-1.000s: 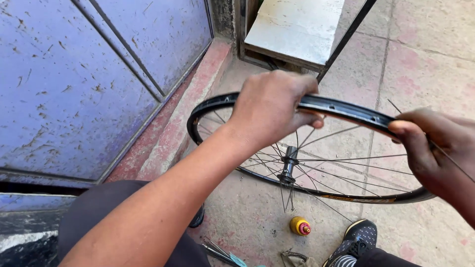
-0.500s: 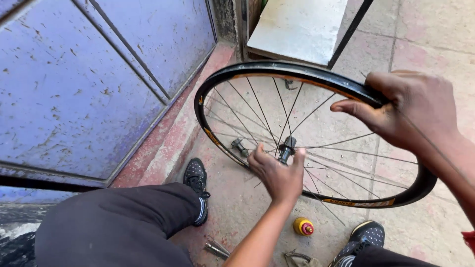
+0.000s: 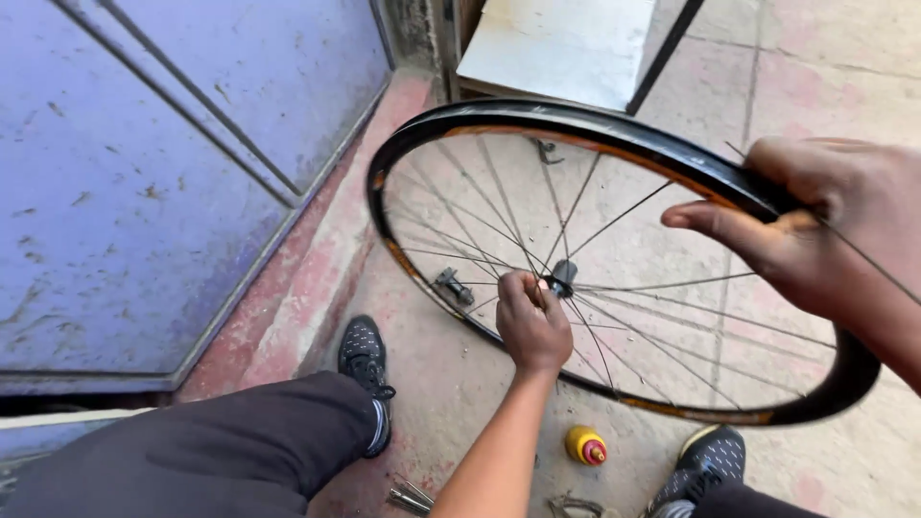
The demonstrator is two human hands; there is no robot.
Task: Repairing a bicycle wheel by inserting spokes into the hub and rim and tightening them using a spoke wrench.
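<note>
Ground: worn concrete floor [image 3: 844,86] with reddish patches, a raised red-stained step running along a scuffed blue metal door [image 3: 144,192]; a pale slab [image 3: 566,43] lies at the top edge.
Wheel position: black bicycle wheel [image 3: 537,120] with orange inner band, held upright and tilted between the knees, clear of the floor as far as can be seen.
Left hand [image 3: 532,321]: fingers closed around the hub [image 3: 562,276] at the spoke centre.
Right hand [image 3: 825,225]: wrapped over the upper right rim, thumb extended along the outer edge.
Nearby items: small yellow bottle [image 3: 585,446] with red cap on the floor below the wheel; black shoes [image 3: 363,360] either side.
Change from half a second ago: wheel and both grips much the same; one second ago the left hand sat on the top rim, not the hub.
Obscured: metal pieces at the bottom edge are cut off and unidentifiable; a small fitting behind the left spokes is unclear.
</note>
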